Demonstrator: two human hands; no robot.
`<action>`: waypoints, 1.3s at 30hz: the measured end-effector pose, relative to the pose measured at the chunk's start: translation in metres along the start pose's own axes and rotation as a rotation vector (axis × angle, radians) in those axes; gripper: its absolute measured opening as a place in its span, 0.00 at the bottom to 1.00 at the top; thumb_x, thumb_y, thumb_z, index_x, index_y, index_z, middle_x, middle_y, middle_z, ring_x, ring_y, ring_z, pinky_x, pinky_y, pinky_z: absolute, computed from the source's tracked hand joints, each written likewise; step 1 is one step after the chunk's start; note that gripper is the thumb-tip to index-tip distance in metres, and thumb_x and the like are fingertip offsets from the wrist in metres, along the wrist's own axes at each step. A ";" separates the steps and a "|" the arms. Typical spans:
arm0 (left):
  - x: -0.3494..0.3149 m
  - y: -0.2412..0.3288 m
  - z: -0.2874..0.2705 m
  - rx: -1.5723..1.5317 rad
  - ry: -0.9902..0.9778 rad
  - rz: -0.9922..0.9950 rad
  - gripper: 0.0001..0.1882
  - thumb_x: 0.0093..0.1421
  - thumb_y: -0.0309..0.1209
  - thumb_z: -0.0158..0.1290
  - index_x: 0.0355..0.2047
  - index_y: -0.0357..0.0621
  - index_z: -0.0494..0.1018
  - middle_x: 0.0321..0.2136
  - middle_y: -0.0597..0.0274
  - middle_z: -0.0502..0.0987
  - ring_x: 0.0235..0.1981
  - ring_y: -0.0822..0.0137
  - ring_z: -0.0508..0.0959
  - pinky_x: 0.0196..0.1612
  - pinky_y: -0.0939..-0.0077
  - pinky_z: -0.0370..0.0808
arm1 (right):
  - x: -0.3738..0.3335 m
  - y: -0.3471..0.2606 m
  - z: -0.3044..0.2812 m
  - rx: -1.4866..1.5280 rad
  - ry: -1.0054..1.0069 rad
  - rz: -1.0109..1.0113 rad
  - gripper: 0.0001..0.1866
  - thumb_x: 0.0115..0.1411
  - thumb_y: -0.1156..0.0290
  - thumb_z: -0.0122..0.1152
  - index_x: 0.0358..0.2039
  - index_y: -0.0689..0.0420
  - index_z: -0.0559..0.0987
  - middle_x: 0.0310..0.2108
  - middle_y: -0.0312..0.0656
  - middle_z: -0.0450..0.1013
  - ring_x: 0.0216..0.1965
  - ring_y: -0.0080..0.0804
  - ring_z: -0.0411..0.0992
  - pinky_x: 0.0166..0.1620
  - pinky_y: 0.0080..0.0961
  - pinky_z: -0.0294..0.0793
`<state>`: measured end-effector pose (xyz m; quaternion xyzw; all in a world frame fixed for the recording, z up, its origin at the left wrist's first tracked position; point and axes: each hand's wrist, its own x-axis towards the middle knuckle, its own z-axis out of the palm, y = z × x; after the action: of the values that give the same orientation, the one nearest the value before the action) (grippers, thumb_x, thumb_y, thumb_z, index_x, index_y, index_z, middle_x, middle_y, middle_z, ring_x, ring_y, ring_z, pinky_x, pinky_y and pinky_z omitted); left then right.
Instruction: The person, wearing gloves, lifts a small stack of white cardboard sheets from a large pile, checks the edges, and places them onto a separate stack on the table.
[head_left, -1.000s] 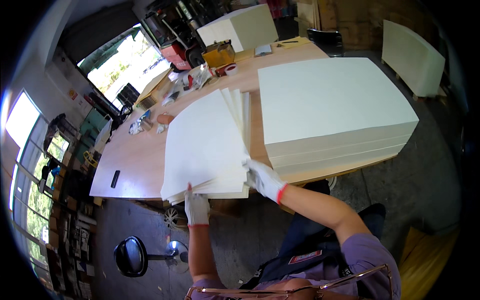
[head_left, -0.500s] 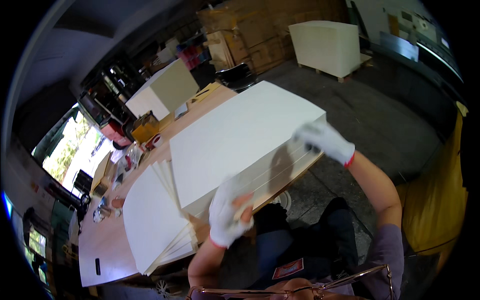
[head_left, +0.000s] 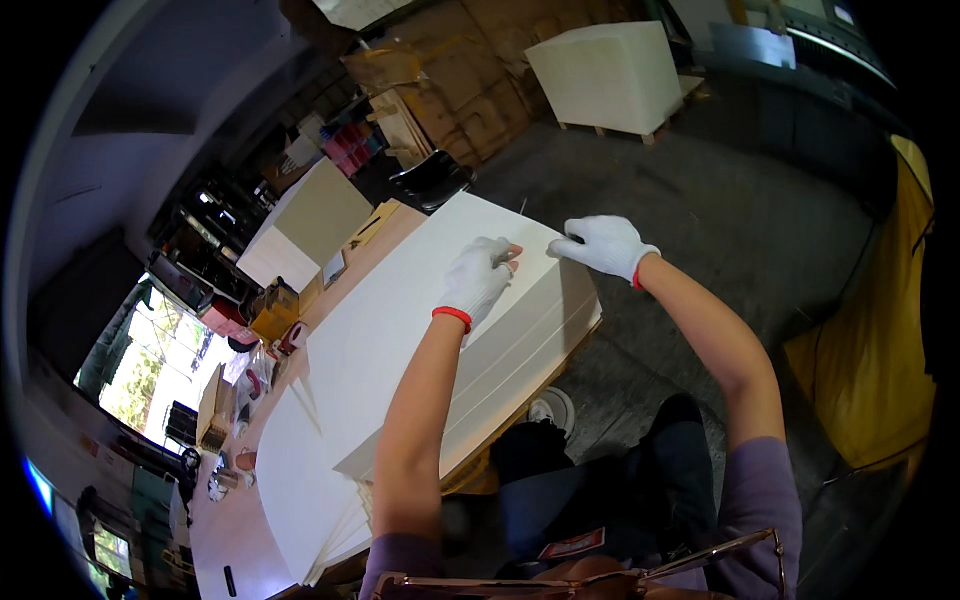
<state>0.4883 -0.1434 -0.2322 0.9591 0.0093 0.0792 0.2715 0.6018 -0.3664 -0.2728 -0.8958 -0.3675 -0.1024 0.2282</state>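
Observation:
A tall stack of large white sheets [head_left: 400,340] lies on the wooden table in front of me, its long side facing me. My left hand [head_left: 478,278], in a white glove with a red cuff and bare fingertips, is over the top of the stack toward its far end. Its fingers are bent but apart, with nothing seen between them. At the stack's far right corner is my right hand [head_left: 605,246], gloved alike, its thumb and fingers closing on the corner. How many sheets it grips is hidden.
Fanned white sheets [head_left: 290,480] lie at the left on the wooden table [head_left: 225,540]. Behind are a second white stack [head_left: 315,215], a yellow box [head_left: 272,310] and a black chair [head_left: 432,178]. A white block on a pallet [head_left: 610,80] stands on the floor; yellow sheeting [head_left: 870,350] hangs right.
My left hand has moved from the stack's near corner forward over its top. My right hand has shifted from the long side to the far right corner. The view has turned somewhat.

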 end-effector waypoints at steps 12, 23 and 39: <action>0.002 -0.020 0.023 -0.095 0.089 0.162 0.16 0.66 0.24 0.52 0.53 0.39 0.77 0.50 0.55 0.79 0.49 0.61 0.78 0.55 0.71 0.72 | 0.030 -0.022 -0.003 0.528 -0.016 0.050 0.35 0.68 0.34 0.45 0.38 0.57 0.79 0.39 0.53 0.79 0.44 0.53 0.77 0.48 0.42 0.73; 0.001 -0.006 0.020 -0.474 -0.043 0.022 0.27 0.61 0.28 0.63 0.60 0.39 0.71 0.55 0.53 0.78 0.57 0.61 0.75 0.61 0.69 0.70 | 0.014 -0.017 0.028 0.675 0.214 0.135 0.32 0.70 0.37 0.40 0.35 0.54 0.77 0.34 0.53 0.76 0.41 0.57 0.74 0.45 0.45 0.70; -0.005 -0.001 0.018 -0.217 0.028 0.091 0.24 0.68 0.25 0.52 0.64 0.42 0.68 0.49 0.56 0.78 0.49 0.68 0.76 0.53 0.76 0.72 | 0.016 -0.015 0.041 0.622 0.279 0.097 0.30 0.71 0.39 0.39 0.39 0.53 0.77 0.35 0.53 0.78 0.41 0.57 0.76 0.43 0.47 0.72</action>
<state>0.4863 -0.1521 -0.2491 0.9224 -0.0390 0.1056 0.3694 0.6030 -0.3280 -0.2978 -0.7772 -0.3032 -0.0959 0.5431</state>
